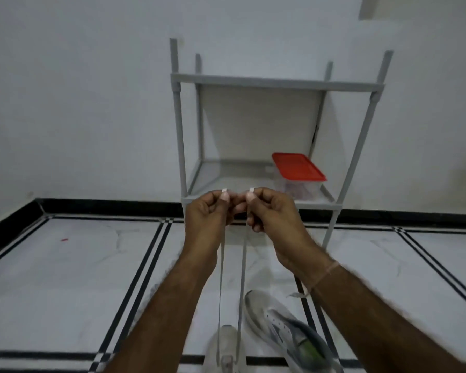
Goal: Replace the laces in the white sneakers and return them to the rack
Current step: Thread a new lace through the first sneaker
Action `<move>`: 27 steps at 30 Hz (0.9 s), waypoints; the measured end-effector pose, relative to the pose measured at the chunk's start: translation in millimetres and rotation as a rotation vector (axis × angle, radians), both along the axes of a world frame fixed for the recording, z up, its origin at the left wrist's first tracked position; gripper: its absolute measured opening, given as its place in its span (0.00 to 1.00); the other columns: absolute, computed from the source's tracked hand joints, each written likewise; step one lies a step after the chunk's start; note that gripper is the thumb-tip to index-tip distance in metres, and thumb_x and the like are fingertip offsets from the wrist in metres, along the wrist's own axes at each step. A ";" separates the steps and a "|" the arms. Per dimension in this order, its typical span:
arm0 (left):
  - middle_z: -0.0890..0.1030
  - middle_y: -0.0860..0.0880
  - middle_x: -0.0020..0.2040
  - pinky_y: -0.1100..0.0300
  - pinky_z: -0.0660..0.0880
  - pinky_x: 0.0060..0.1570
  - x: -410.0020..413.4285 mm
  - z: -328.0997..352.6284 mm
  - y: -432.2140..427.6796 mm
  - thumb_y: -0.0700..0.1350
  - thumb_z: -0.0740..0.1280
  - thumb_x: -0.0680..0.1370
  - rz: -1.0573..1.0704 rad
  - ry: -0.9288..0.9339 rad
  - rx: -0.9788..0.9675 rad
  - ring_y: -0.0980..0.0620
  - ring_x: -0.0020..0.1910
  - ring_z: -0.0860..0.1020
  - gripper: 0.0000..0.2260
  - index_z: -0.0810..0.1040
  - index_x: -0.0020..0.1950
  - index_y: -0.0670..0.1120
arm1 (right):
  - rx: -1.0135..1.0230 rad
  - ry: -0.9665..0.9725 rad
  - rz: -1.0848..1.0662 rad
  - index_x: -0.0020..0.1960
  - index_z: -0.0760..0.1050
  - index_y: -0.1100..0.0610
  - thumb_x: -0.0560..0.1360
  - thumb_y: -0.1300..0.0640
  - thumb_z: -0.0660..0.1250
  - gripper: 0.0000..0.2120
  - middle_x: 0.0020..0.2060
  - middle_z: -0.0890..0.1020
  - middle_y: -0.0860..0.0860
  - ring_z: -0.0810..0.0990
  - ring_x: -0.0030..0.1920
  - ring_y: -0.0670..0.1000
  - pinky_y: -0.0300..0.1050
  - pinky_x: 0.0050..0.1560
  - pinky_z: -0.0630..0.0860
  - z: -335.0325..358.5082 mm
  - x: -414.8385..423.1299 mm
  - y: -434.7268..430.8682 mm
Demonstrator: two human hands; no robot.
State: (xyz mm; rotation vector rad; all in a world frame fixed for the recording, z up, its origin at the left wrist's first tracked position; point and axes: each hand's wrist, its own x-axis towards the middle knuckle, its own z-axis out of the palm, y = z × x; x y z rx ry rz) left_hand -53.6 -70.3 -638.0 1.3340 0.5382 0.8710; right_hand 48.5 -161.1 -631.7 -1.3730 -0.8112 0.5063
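Note:
My left hand point(213, 211) and my right hand point(272, 211) are raised side by side in front of the rack, each pinching one end of a white lace point(243, 270) between thumb and fingers. The two lace strands run taut straight down to a white sneaker point(226, 348) at the bottom edge of the view. A second white sneaker point(283, 327) lies on the floor just to its right, without a lace in its eyelets as far as I can see. The grey rack point(253, 82) stands against the wall behind my hands.
A clear box with a red lid point(297, 168) sits on the rack's lower shelf at the right. The floor is white marble tile with black stripes and a black skirting. A small red speck point(64, 240) lies on the floor at the left.

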 end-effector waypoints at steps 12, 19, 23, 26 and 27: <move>0.87 0.51 0.45 0.61 0.80 0.50 14.3 116.5 2.5 0.46 0.65 0.83 0.042 -0.170 0.183 0.58 0.46 0.85 0.09 0.84 0.53 0.45 | 0.172 -0.146 -0.067 0.55 0.83 0.59 0.84 0.58 0.63 0.09 0.42 0.87 0.55 0.76 0.33 0.47 0.37 0.32 0.72 113.9 5.2 12.1; 0.87 0.55 0.47 0.58 0.77 0.57 14.5 147.8 8.7 0.46 0.69 0.81 0.109 -0.254 0.185 0.65 0.49 0.82 0.06 0.86 0.52 0.48 | 0.240 -0.192 -0.060 0.56 0.84 0.57 0.84 0.57 0.64 0.10 0.42 0.86 0.55 0.76 0.33 0.46 0.37 0.33 0.73 147.6 4.2 21.1; 0.87 0.58 0.45 0.62 0.76 0.54 14.7 158.6 11.9 0.45 0.70 0.80 0.109 -0.277 0.176 0.69 0.47 0.81 0.05 0.86 0.51 0.49 | 0.259 -0.208 -0.064 0.56 0.84 0.58 0.84 0.57 0.64 0.10 0.43 0.87 0.56 0.77 0.32 0.46 0.36 0.32 0.73 159.2 4.9 23.4; 0.87 0.58 0.44 0.68 0.75 0.48 14.3 167.3 14.3 0.45 0.70 0.80 0.078 -0.307 0.176 0.69 0.46 0.82 0.05 0.85 0.53 0.48 | 0.256 -0.219 -0.070 0.57 0.83 0.58 0.84 0.57 0.65 0.10 0.46 0.87 0.54 0.79 0.33 0.46 0.38 0.35 0.75 166.4 5.0 26.3; 0.87 0.57 0.44 0.70 0.75 0.45 14.5 170.4 15.2 0.45 0.70 0.80 0.062 -0.318 0.176 0.68 0.46 0.82 0.06 0.85 0.53 0.47 | 0.240 -0.214 -0.064 0.56 0.83 0.58 0.84 0.56 0.65 0.09 0.47 0.88 0.53 0.80 0.34 0.46 0.38 0.36 0.76 168.5 4.3 27.2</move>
